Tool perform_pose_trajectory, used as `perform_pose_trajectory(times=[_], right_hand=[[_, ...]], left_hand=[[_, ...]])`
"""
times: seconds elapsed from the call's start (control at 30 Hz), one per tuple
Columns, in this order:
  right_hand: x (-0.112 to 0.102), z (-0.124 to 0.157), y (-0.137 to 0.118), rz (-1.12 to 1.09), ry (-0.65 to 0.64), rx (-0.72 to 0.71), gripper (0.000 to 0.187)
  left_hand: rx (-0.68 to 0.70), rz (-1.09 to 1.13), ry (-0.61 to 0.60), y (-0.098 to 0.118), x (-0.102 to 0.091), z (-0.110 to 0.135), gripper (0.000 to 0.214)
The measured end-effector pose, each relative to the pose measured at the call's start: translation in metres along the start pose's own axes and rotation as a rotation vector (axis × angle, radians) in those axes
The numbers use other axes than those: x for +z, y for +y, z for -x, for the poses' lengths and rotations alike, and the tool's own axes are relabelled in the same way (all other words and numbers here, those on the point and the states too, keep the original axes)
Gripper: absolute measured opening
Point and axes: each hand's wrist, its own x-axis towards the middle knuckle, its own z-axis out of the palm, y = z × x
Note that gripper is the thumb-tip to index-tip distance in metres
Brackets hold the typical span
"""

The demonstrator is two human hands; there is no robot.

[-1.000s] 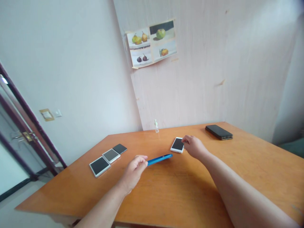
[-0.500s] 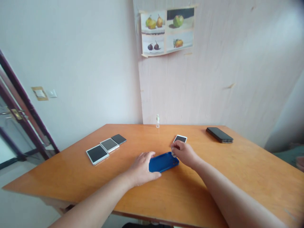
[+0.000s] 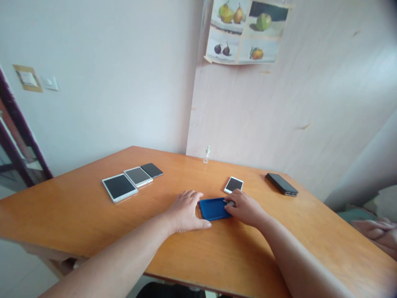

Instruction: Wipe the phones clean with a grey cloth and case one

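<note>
A blue phone case (image 3: 214, 209) lies on the wooden table with its hollow side up. My left hand (image 3: 185, 213) is spread at its left end, thumb on the near side and fingers on the far side; a small gap shows between palm and case. Over the right end, my right hand (image 3: 246, 208) has its fingers closed on a small whitish cloth (image 3: 230, 203), pressed against the inside of the case. Most of the cloth and the case's right end are hidden by that hand. Just behind lies a white phone (image 3: 233, 184), dark screen up.
On the left of the table (image 3: 173, 256) a white tablet (image 3: 119, 187), a smaller white tablet (image 3: 138, 176) and a dark phone (image 3: 151, 169) lie in a row. A small clear pump bottle (image 3: 206, 155) stands at the back. Stacked black devices (image 3: 281, 183) lie at the right.
My right hand has moved from the case's far right corner inward over its right end. The case is turned straighter and sits slightly apart from my left palm. The view has tilted and shifted.
</note>
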Motion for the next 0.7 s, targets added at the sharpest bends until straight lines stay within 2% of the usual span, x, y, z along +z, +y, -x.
perform_pose_trajectory(times=[0.23,0.37,0.47,0.6,0.7], right_hand=[[0.001,-0.005,0.009,-0.025,-0.001,0.048,0.022],[-0.001,-0.006,0.008,0.076,0.017,0.157,0.017],[-0.005,-0.008,0.005,0.182,-0.031,0.252,0.018],[-0.008,-0.016,-0.003,0.264,-0.072,0.295,0.020],[-0.005,-0.024,-0.022,0.281,-0.084,0.274,0.021]], left_hand=[[0.012,-0.019,0.034,-0.002,0.008,-0.010,0.074],[0.003,-0.014,0.059,-0.005,0.012,-0.015,0.069],[-0.008,-0.005,0.061,-0.007,0.014,-0.017,0.068],[-0.005,0.016,0.062,-0.008,0.016,-0.020,0.067],[-0.004,0.023,0.071,-0.008,0.016,-0.020,0.066]])
